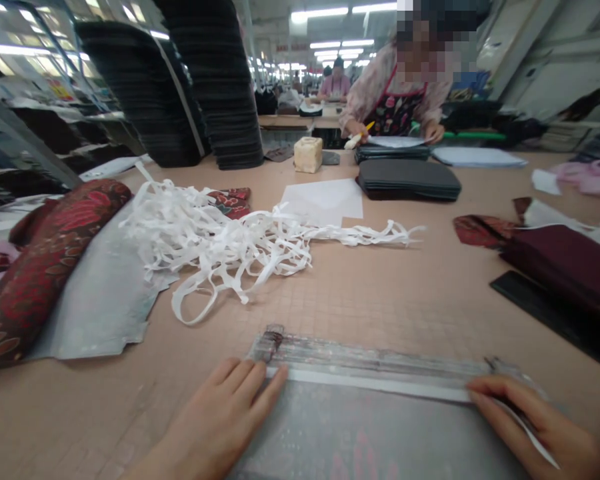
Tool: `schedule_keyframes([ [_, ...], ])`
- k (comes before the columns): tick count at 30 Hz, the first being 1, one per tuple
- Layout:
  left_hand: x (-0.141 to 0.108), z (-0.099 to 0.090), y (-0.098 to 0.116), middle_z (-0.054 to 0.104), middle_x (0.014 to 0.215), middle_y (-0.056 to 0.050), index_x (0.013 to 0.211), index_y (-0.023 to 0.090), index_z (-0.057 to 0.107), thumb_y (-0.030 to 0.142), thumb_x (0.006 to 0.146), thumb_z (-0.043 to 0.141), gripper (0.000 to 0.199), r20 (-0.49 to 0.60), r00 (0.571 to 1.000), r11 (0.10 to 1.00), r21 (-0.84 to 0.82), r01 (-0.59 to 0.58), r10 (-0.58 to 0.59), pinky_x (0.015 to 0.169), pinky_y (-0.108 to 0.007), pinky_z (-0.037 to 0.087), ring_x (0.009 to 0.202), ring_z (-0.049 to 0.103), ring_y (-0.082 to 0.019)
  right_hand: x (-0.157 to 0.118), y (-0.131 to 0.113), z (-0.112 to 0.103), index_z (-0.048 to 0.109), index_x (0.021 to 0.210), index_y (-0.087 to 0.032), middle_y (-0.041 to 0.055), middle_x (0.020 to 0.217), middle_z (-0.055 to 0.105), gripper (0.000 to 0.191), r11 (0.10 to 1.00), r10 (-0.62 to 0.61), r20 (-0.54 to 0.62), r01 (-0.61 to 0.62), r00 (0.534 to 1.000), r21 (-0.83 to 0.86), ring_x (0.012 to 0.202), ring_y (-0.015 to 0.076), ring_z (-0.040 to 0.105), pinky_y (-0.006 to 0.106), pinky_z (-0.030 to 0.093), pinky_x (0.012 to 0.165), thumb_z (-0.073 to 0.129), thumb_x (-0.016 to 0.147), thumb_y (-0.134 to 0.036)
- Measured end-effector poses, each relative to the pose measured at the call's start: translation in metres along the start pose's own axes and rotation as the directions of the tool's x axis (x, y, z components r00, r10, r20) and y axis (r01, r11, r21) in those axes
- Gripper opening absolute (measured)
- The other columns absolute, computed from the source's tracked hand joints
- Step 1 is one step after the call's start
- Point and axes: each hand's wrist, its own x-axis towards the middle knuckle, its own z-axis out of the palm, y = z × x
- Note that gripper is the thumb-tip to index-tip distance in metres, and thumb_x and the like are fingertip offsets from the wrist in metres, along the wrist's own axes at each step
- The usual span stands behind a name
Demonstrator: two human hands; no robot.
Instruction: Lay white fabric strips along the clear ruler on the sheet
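In front of me lies a grey fabric panel (380, 427), faint pink print showing through, with a layered, gathered edge along its far side. A narrow white tape (375, 383) runs straight across it just below that edge. My left hand (230, 407) rests on the panel's left side, fingers laid out and the index fingertip at the tape's left end. At the right, my right hand (535, 420) pinches the tape between thumb and fingers, and its loose end trails below the hand. A tangled heap of white tapes (240, 240) lies beyond the panel.
Floral fabric rolls over a grey sheet (105, 293) at left. Tall dark stacks (220, 87) stand behind. A pale block (308, 155), white paper (325, 200) and dark panels (407, 180) lie ahead. Maroon fabric (565, 260) is at right. A co-worker (395, 93) works across the table.
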Motion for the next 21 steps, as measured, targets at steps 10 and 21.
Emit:
schedule_keyframes([
  [10,0.024,-0.010,0.010,0.061,0.104,-0.009,0.107,0.015,0.060,-0.001,0.077,0.037,0.041,0.105,0.992,0.996,-0.066,-0.064,0.070,0.083,-0.038,0.044,0.093,0.054,-0.024,0.005,-0.013,-0.002,0.056,0.073,-0.024,0.0011,0.070,0.060,0.015,0.997,-0.074,0.099,0.070,0.992,0.043,0.066,0.0182,0.059,0.031,0.049,0.059,0.045,0.083,-0.026],
  [21,0.107,-0.016,0.064,0.061,0.096,-0.012,0.106,0.013,0.059,0.011,0.081,0.044,0.029,0.069,0.934,0.909,-0.267,-0.321,0.351,0.068,-0.037,0.048,0.084,0.055,-0.025,0.004,-0.017,0.000,0.052,0.073,-0.021,0.0024,0.072,0.058,0.014,0.996,-0.073,0.077,0.069,0.994,0.049,0.071,0.0184,0.056,0.033,0.046,0.065,0.044,0.081,-0.012],
])
